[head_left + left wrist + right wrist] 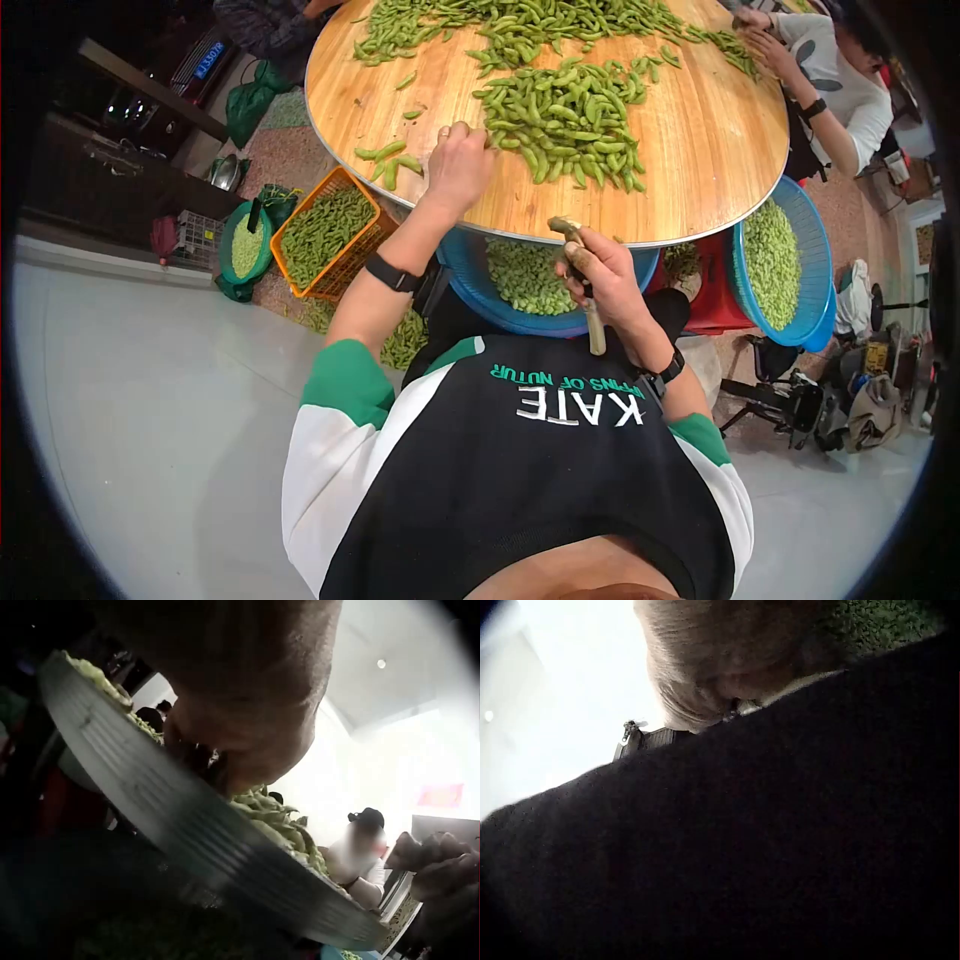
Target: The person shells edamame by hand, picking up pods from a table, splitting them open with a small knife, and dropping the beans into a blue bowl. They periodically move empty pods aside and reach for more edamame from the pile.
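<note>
My left hand [460,165] is over the round wooden table [700,180], bent downward at the near left edge of a heap of green soybean pods [565,120]. Its fingertips are hidden under the hand, so I cannot tell whether they hold a pod. Several loose pods [390,165] lie left of it. My right hand [610,275], just off the table's near edge, grips a tool with a pale stick-like handle [597,335] pointing toward my body. In the left wrist view, the left hand [247,712] hangs over the table rim [202,832].
Below the table edge stands a blue basin [470,270] of shelled beans; another blue basin [815,260] is at right. An orange crate [290,275] of pods stands at left. A larger pod pile [560,20] covers the far side. Another person [835,90] works at far right.
</note>
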The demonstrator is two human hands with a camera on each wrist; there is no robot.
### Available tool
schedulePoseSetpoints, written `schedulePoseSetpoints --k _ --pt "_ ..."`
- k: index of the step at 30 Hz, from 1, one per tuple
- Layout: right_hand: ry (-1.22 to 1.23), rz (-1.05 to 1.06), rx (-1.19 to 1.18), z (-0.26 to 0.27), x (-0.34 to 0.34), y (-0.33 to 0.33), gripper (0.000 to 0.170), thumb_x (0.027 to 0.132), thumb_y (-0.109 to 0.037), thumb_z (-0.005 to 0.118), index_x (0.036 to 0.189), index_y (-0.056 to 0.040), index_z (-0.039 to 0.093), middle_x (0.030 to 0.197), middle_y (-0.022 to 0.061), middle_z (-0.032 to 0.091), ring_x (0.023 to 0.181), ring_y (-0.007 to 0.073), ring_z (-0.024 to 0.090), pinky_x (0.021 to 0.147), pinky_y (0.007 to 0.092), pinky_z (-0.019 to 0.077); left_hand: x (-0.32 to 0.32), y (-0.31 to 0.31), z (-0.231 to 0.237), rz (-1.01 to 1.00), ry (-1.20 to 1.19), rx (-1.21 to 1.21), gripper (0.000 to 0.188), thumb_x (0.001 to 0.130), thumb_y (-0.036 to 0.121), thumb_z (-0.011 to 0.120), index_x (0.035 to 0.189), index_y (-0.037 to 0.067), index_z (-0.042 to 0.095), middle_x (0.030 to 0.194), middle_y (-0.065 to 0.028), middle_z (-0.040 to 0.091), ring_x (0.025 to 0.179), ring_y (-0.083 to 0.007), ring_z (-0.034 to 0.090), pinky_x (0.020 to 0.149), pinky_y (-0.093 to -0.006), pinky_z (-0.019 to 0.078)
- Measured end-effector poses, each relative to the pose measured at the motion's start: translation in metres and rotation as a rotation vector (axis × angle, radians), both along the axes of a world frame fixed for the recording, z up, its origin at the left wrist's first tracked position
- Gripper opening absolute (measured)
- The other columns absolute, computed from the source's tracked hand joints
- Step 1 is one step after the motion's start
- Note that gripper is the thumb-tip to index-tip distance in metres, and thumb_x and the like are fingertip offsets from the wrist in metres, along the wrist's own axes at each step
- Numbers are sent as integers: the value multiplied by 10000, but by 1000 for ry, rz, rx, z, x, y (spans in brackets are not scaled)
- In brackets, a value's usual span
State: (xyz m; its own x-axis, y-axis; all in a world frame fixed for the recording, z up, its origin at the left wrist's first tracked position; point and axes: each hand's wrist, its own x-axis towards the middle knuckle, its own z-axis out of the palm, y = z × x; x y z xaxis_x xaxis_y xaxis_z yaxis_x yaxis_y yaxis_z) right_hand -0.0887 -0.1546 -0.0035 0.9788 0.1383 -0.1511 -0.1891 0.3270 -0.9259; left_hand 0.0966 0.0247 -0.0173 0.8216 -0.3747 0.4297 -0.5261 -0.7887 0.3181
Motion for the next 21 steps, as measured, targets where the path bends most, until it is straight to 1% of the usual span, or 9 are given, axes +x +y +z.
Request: schedulePoseSetpoints --k 4,6,7,9,10,12,14,17,21 --pt "23 -58 64 -8 -2 -9 333 977 -132 445 1279 4 479 782 28 552 496 45 416 398 183 327 10 6 0 12 -4 -43 148 768 116 647 842 -8 615 848 -184 603 849 -322 588 758 -401 480" --pt "34 -43 72 -12 -2 -10 349 981 -150 447 1298 -6 463 784 30 544 510 47 411 399 184 330 3 14 6 -27 492 -386 127 788 77 648 868 -10 602 757 -138 633 698 -230 614 597 -348 483" --pt "38 -50 77 -10 -1 -9 349 981 -150 447 1298 -6 463 784 30 544 510 47 411 399 184 330 -6 15 11 -31 497 -380 127 788 77 648 868 -10 602 757 -138 633 698 -230 614 597 -348 483" --pt "72 -42 238 -3 7 -3 373 984 -164 442 1325 -14 433 797 38 543 519 56 405 400 186 327 -26 14 19 -210 890 -805 112 808 26 649 906 4 599 705 -76 639 581 -122 585 469 -250 428" --pt "74 -35 288 -2 11 -2 353 987 -180 437 1305 -28 439 806 44 543 524 67 407 403 189 324 -37 11 23 -214 899 -799 112 808 26 649 906 4 599 705 -76 639 581 -122 585 469 -250 428" --pt "85 -50 314 0 17 3 311 987 -181 437 1262 -37 459 810 47 545 524 71 406 404 189 323 -54 5 28 -364 1096 -1034 117 824 -26 625 933 14 604 740 -50 647 564 -54 561 431 -174 380" --pt "94 -80 370 2 21 6 201 988 -179 440 1140 -60 494 818 57 549 529 80 415 406 190 323 -63 0 26 -404 1137 -1046 129 822 -28 628 941 14 605 742 -50 649 561 -57 563 430 -169 380" --pt "61 -22 410 -1 21 1 195 989 -175 438 1140 -67 497 821 62 549 533 83 420 410 191 326 -72 -7 25 -461 1136 -1039 115 831 -16 625 941 17 624 750 -33 648 574 -49 557 446 -166 380" --pt "59 -16 426 -2 16 -2 205 989 -173 439 1155 -71 503 824 62 550 536 83 421 415 190 330 -78 -13 29 -398 1116 -971 73 860 25 606 918 11 648 746 3 624 584 -25 515 480 -162 366"
